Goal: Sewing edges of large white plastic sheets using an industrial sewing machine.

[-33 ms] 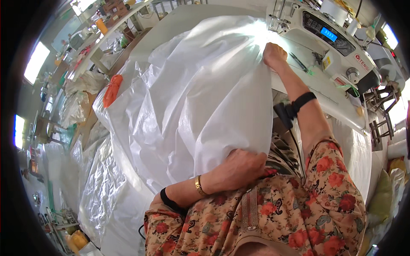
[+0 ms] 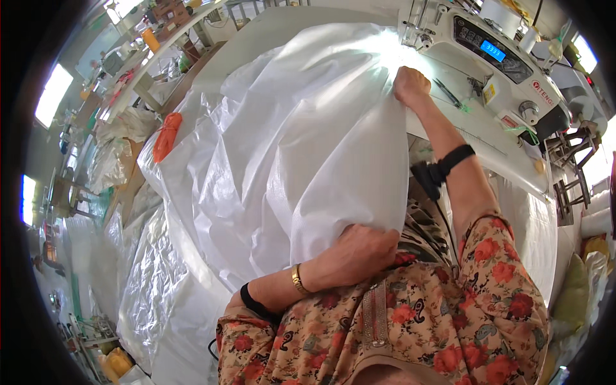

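Observation:
A large sheet of thin white plastic-like material (image 2: 256,154) spreads in folds from the sewing machine (image 2: 507,64) down to my lap. At the sheet's far right edge, my right hand (image 2: 412,86) is closed on the material just below the bright lamp glare by the needle area. The glare hides the needle and presser foot. Close to my body, my left hand (image 2: 369,250) is curled round the near edge of the same sheet, the fingers partly tucked under. The sheet hangs stretched between both hands along its right side.
Right of my right hand, thread snips (image 2: 449,94) lie on the machine table (image 2: 475,131). An orange bundle (image 2: 167,136) rests on the sheet's left edge. Crumpled clear plastic (image 2: 154,276) is heaped at lower left. A shelf (image 2: 160,58) stands at far left, and a stool (image 2: 574,167) at right.

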{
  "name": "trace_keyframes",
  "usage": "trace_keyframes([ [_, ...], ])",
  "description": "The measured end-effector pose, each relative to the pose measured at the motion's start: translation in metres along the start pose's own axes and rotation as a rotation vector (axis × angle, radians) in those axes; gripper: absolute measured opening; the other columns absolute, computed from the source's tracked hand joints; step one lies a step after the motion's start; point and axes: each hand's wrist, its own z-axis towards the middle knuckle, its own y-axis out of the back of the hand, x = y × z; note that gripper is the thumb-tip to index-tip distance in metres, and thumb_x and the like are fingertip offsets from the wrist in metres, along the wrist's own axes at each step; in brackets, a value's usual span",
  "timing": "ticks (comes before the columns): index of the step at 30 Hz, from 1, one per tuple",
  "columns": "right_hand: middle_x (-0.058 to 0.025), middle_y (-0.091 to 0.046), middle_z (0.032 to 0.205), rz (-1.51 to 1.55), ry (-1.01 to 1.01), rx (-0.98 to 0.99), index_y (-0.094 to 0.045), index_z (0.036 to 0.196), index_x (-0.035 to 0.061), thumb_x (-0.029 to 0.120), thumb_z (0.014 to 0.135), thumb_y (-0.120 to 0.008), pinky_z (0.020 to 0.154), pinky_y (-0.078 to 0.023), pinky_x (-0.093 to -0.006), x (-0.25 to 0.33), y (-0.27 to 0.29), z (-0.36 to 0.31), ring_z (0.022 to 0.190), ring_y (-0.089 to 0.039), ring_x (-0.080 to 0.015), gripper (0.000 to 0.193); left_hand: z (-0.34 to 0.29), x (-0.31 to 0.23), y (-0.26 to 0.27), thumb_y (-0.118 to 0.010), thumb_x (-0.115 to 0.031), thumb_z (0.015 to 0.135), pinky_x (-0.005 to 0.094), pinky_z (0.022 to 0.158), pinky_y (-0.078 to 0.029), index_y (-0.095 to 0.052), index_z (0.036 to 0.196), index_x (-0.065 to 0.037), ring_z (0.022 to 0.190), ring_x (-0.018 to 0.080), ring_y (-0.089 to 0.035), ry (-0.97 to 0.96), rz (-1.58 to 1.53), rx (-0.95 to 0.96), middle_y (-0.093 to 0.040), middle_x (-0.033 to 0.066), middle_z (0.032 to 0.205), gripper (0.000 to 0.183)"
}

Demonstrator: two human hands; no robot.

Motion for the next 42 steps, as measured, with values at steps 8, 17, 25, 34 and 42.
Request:
trace_keyframes([
  [8, -0.0161, -0.069, 0.092, -0.061, 0.090, -0.013, -0.069, 0.090, 0.0038, 0.002, 0.074, -0.060, 0.074, -0.055, -0.0381, 0.005, 0.001, -0.063, 0.090, -0.068, -0.0303, 0.018, -0.007, 0.011, 0.001, -0.056, -0.012, 0.085, 0.0464, 0.055, -0.046, -0.052, 0.081, -0.003, 0.056, 0.0378, -0.058, 0.043, -0.045, 0.070, -0.053, 0.0173, 0.057, 0.010],
  [17, -0.0166, -0.069, 0.088, -0.162, 0.203, 0.092, -0.068, 0.081, -0.0003, -0.002, 0.069, -0.061, 0.072, -0.055, -0.0375, 0.011, 0.006, -0.035, 0.086, -0.069, -0.0297, 0.014, 0.005, 0.031, -0.002, -0.056, -0.012, 0.085, 0.0469, 0.054, -0.047, -0.049, 0.080, -0.003, 0.055, 0.0376, -0.059, 0.077, 0.128, 0.078, -0.055, 0.0154, 0.056, 0.012],
  [25, -0.0170, -0.069, 0.084, -0.201, 0.230, 0.046, -0.069, 0.081, 0.0020, 0.000, 0.069, -0.063, 0.069, -0.055, -0.0370, 0.007, 0.001, 0.006, 0.083, -0.069, -0.0295, 0.013, 0.037, 0.054, -0.001, -0.055, -0.009, 0.080, 0.0443, 0.051, -0.043, -0.049, 0.075, -0.003, 0.053, 0.0344, -0.058, 0.073, 0.303, -0.054, -0.055, 0.0119, 0.057, 0.010],
  [34, -0.0146, -0.070, 0.089, -0.168, 0.149, -0.072, -0.070, 0.088, 0.0038, 0.007, 0.076, -0.060, 0.070, -0.054, -0.0382, -0.008, -0.012, 0.015, 0.086, -0.069, -0.0299, 0.016, 0.059, 0.068, -0.018, -0.055, -0.007, 0.078, 0.0446, 0.053, -0.043, -0.049, 0.070, -0.002, 0.054, 0.0355, -0.056, 0.087, 0.313, -0.193, -0.054, 0.0138, 0.055, 0.012],
  [42, -0.0177, -0.066, 0.081, 0.336, 0.075, -0.181, -0.054, 0.113, -0.0006, 0.032, 0.091, -0.057, 0.072, -0.049, -0.0451, -0.025, -0.018, -0.074, 0.080, -0.064, -0.0351, 0.040, 0.052, 0.064, -0.009, -0.058, -0.009, 0.078, 0.0418, 0.051, -0.042, -0.051, 0.070, -0.003, 0.052, 0.0363, -0.054, 0.141, 0.118, -0.326, -0.050, 0.0148, 0.054, 0.013],
])
